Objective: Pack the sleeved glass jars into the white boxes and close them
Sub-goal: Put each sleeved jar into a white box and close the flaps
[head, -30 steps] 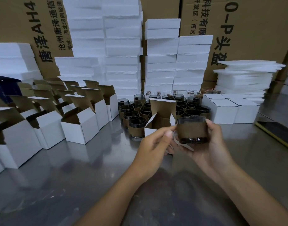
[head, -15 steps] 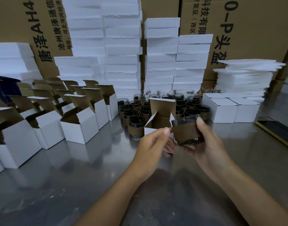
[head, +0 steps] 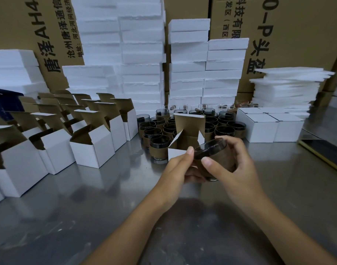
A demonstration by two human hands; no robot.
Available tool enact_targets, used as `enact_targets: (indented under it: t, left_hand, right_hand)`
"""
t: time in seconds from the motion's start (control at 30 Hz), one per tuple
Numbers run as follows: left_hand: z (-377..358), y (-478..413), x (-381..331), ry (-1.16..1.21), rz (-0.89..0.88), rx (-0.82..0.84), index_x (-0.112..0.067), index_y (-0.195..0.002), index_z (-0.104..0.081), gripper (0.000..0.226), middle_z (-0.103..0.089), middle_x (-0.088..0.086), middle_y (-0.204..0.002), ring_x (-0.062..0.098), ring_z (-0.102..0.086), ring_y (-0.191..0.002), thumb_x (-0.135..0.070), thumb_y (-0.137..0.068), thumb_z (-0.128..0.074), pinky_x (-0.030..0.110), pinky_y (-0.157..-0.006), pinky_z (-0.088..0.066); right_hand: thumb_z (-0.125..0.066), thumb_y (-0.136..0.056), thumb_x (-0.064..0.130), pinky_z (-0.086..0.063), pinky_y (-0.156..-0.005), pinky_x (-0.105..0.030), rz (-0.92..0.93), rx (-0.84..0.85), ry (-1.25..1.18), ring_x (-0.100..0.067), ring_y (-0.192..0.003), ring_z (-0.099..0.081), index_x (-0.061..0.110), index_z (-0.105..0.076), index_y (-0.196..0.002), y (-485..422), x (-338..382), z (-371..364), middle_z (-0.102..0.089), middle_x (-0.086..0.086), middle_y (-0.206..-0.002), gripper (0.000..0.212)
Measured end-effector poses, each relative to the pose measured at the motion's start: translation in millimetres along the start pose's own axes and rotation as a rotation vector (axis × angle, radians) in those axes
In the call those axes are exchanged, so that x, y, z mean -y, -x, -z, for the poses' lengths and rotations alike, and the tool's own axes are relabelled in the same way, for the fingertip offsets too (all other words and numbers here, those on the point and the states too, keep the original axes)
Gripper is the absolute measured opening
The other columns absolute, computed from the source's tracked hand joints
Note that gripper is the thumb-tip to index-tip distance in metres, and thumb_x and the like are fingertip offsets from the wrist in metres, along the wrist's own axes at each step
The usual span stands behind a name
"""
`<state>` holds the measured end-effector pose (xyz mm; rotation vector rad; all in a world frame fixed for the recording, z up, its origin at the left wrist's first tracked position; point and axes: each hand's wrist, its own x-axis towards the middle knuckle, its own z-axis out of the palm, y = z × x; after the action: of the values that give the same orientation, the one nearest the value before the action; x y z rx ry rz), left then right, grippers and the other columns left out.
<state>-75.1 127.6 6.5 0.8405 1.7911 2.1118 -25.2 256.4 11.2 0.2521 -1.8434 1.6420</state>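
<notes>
The right hand [head: 238, 165] grips one sleeved jar [head: 215, 155] just above the desk [head: 87, 207]. Its thumb presses the near side of the brown sleeve and its fingers curl over the far side. The jar is tilted, its dark rim turned left towards the open box [head: 188, 131], which it almost touches. The left hand [head: 180, 169] holds that box at its lower front corner, with the thumb raised along the white wall beside the jar's rim. Its curled fingers are partly hidden under the jar. Both forearms reach in from the bottom edge.

Only one jar is in hand and only one box is being held. Behind them stands a cluster of jars [head: 156, 134], well over a dozen. The box's raised flap covers several, so no exact count is possible. To the left stand rows of empty boxes [head: 91, 148] with their flaps up, more than ten of them. The rows overlap and the nearest boxes are cut off by the frame edge. To the right sit four closed boxes [head: 259, 129] pressed together.

Foam blocks [head: 141, 54] are stacked at the back, with thin foam sheets [head: 286, 87] to the right, in front of brown cartons [head: 297, 25]. A dark flat object [head: 328, 153] at the right edge is cut off and hard to identify.
</notes>
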Motion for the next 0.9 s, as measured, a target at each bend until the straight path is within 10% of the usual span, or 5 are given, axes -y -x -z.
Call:
enact_targets:
  t: [0.5,0.9]
  left_hand:
    - [3,3,-5,-0.024,-0.196,-0.027,-0.032,-0.107,-0.066,0.037,-0.071,-0.011,-0.105,0.003,-0.063,-0.102,-0.022,-0.088,-0.036,0.012,-0.078,-0.048]
    - [4,3,-7,-0.11,-0.265,-0.072,-0.025,-0.123,-0.059,0.044,-0.063,-0.005,-0.124,0.011,-0.054,-0.121,-0.02,-0.085,-0.04,0.032,-0.101,-0.044]
  right_hand:
    - [-0.082,-0.054,0.046,-0.041,-0.088,-0.012,0.245,0.071,0.304,-0.005,-0.106,-0.055,0.049,-0.039,-0.111,1,-5,3,-0.053,0.018,-0.112,0.071]
    - [-0.079,-0.057,0.049,-0.04,-0.088,-0.009,0.301,0.067,0.393,0.001,-0.105,-0.055,0.05,-0.038,-0.114,0,-4,5,-0.052,0.026,-0.113,0.071]
